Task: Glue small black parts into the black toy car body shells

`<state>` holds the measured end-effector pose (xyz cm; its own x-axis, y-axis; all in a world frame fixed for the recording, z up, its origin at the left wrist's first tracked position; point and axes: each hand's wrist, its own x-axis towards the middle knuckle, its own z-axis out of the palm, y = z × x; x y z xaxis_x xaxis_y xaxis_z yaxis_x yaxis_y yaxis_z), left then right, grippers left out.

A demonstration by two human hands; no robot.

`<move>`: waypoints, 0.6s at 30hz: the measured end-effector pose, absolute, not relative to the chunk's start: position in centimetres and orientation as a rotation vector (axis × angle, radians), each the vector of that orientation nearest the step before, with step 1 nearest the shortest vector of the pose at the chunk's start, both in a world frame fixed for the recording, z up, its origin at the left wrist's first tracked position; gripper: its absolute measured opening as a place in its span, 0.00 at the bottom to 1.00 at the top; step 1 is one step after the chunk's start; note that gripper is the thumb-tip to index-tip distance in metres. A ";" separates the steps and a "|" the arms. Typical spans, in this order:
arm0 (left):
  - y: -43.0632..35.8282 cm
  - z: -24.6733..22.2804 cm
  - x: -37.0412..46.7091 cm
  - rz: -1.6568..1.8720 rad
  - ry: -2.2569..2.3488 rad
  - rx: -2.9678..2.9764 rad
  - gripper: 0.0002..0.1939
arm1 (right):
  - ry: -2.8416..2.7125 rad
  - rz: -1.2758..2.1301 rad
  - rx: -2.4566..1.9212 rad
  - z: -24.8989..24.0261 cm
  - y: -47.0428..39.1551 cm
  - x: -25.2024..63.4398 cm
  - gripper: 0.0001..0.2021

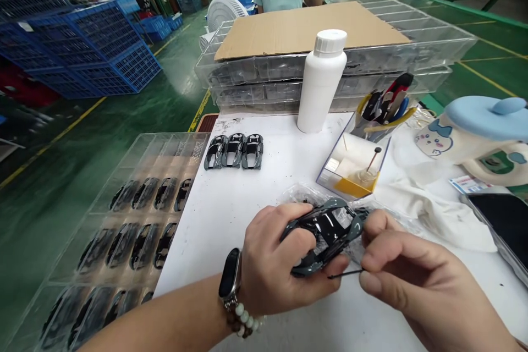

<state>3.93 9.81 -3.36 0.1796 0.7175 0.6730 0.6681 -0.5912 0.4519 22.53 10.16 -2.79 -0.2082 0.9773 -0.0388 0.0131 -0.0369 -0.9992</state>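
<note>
well beyond car shell, bottle partly hides trays.

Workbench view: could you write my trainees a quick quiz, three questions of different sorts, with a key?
1. Which hand pinches the thin black rod beside the held model car shell: a) left, b) right?
2. True or false: the white bottle has its cap on.
3. How many other shells lie side by side on the white tabletop?

Key: 1. b, the right hand. 2. True. 3. Three.
</note>
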 end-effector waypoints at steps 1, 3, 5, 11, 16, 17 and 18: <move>9.8 -3.3 3.9 1.390 1.399 2.372 0.14 | -1.333 1.383 -1.147 -2.9 10.1 22.5 0.07; 9.8 -3.2 3.9 1.381 1.409 2.372 0.14 | -1.298 1.380 -1.168 -3.0 10.0 22.4 0.08; 9.7 -3.2 3.9 1.392 1.403 2.377 0.14 | -1.267 1.394 -1.175 -3.1 9.8 22.2 0.08; 9.7 -3.3 3.9 1.381 1.387 2.370 0.13 | -1.227 1.427 -1.172 -3.4 9.8 22.1 0.07; 9.8 -3.4 3.9 1.380 1.377 2.373 0.13 | -1.205 1.460 -1.191 -3.1 9.9 22.1 0.08; 9.8 -3.4 3.9 1.388 1.375 2.376 0.12 | -1.201 1.469 -1.200 -3.1 9.9 22.1 0.09; 9.8 -3.4 3.9 1.393 1.374 2.378 0.12 | -1.194 1.479 -1.211 -3.0 9.9 22.1 0.09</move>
<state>3.95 9.77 -3.36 0.1932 0.7164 0.6704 0.6604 -0.6003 0.4512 22.09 9.90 -3.01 -0.1604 0.9733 -0.1644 -0.0443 -0.1735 -0.9838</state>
